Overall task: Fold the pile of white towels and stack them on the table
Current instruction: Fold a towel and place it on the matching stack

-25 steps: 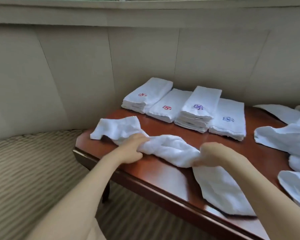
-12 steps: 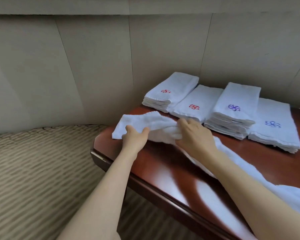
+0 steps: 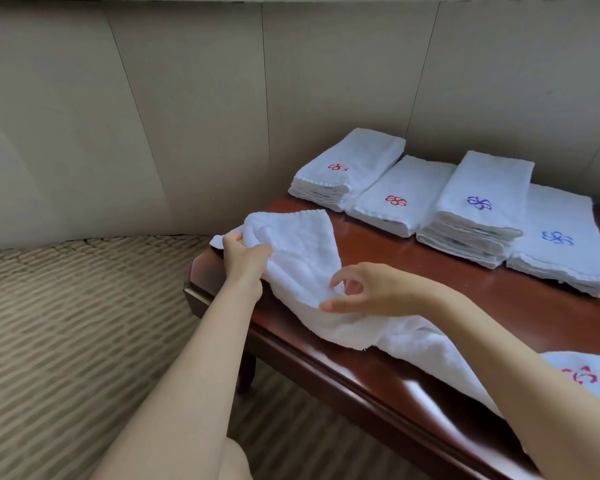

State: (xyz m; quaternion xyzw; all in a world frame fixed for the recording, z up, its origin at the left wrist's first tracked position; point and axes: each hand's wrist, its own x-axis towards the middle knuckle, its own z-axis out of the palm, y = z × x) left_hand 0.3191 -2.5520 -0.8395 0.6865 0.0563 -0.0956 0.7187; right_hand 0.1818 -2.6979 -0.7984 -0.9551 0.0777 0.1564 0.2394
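Soft, even, moderately bright light; pale glare streaks on the glossy table (image 3: 499, 306) toward lower right; faint shadows under the folded stacks (image 3: 447, 202); wide-angle bending of wall panel lines at frame edges; slight overall softness, no strong motion blur.

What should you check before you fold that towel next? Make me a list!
1. Left hand grips the towel at its far corner: ok.
2. Right hand has hold of the towel: not ok, its fingers hover loosely curled over it.
3. Towel lies flat: not ok, it is bunched and wrinkled.
4. Towel all on the table: not ok, the left corner overhangs the edge.
5. Folded stacks at the back stay out of the way: ok.
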